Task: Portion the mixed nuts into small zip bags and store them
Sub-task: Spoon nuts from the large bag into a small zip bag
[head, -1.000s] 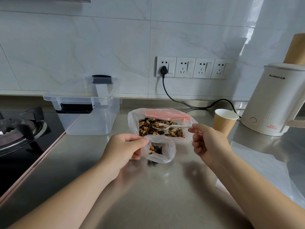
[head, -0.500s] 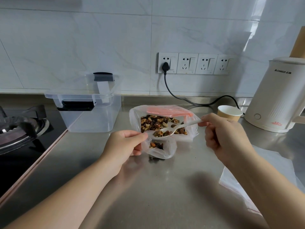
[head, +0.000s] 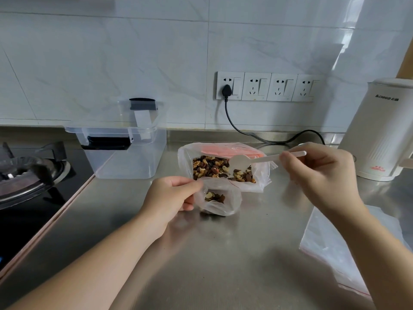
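A large clear bag of mixed nuts [head: 214, 166] lies open on the steel counter, its pink zip strip at the back. In front of it stands a small zip bag [head: 220, 199] with a few nuts at its bottom. My left hand [head: 172, 193] pinches the small bag's left rim and holds its mouth open. My right hand [head: 319, 173] grips the handle of a white plastic spoon [head: 240, 162], whose bowl hangs just above the nuts in the large bag. The spoon's bowl looks empty.
A clear plastic storage box [head: 125, 148] with its lid leaning behind stands at the back left, beside a gas hob [head: 26, 173]. A white kettle [head: 380, 135] stands at the right, its black cord running to the wall sockets. Flat spare zip bags [head: 339, 249] lie at the front right.
My right hand lifted a spoonful of nuts from the large bag toward the small bag, then swung the spoon back over the large bag. The paper cup is now hidden behind that hand.
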